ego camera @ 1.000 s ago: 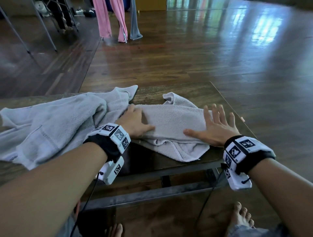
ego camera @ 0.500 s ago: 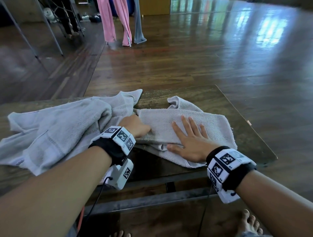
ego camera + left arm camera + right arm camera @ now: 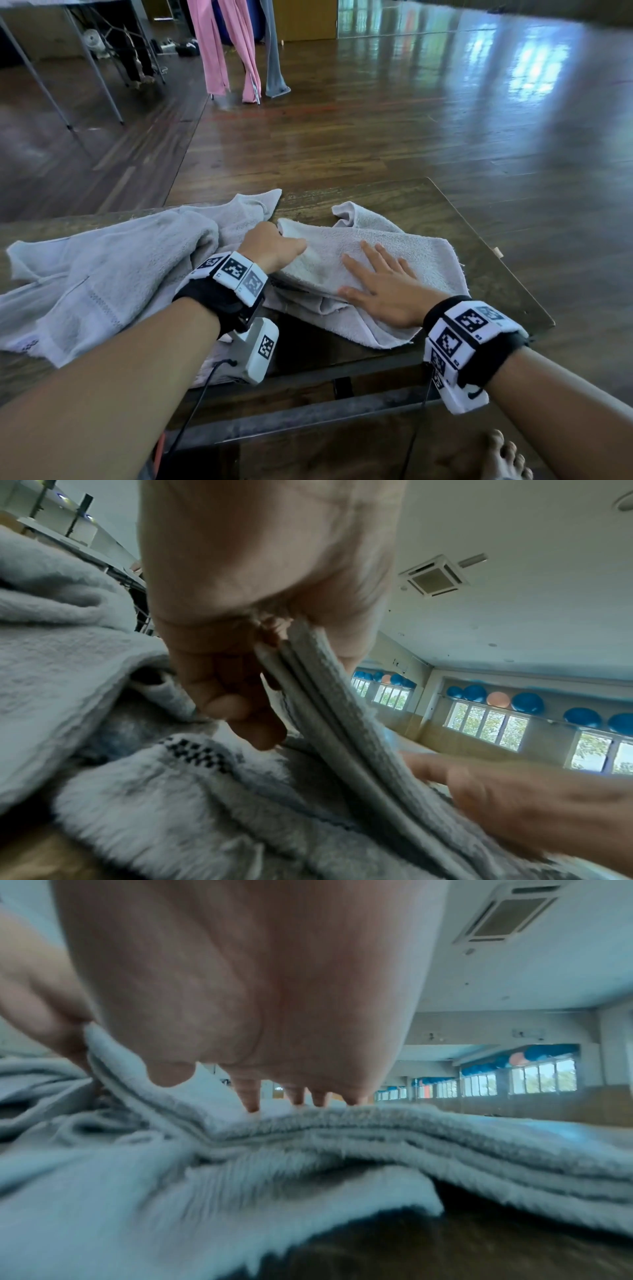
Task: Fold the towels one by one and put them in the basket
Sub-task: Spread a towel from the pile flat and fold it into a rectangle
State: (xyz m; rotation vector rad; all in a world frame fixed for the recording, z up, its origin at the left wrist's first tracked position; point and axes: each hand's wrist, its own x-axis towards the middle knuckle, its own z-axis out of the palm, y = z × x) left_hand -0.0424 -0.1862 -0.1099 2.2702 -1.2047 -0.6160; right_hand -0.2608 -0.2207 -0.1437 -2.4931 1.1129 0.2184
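A grey towel point(image 3: 411, 253), folded into a long strip, lies on the right half of the wooden table point(image 3: 479, 240). My left hand point(image 3: 270, 245) grips its left end; in the left wrist view the stacked layers point(image 3: 329, 696) run between thumb and curled fingers point(image 3: 226, 704) of the left hand point(image 3: 267, 631). My right hand point(image 3: 380, 284) lies flat on the strip's middle with fingers spread, and in the right wrist view its fingertips point(image 3: 253, 1104) press the folded towel point(image 3: 377, 1139). A second, rumpled grey towel point(image 3: 102, 274) covers the table's left half. No basket is in view.
The table's right edge point(image 3: 496, 253) and near edge with its metal frame point(image 3: 308, 414) are close to the towel. Pink and grey cloths point(image 3: 226, 48) hang over the wooden floor behind. My bare foot point(image 3: 503, 459) is under the table at lower right.
My right hand has slid left along the towel from its right end to the middle. My left hand went from resting on the towel's left end to gripping it.
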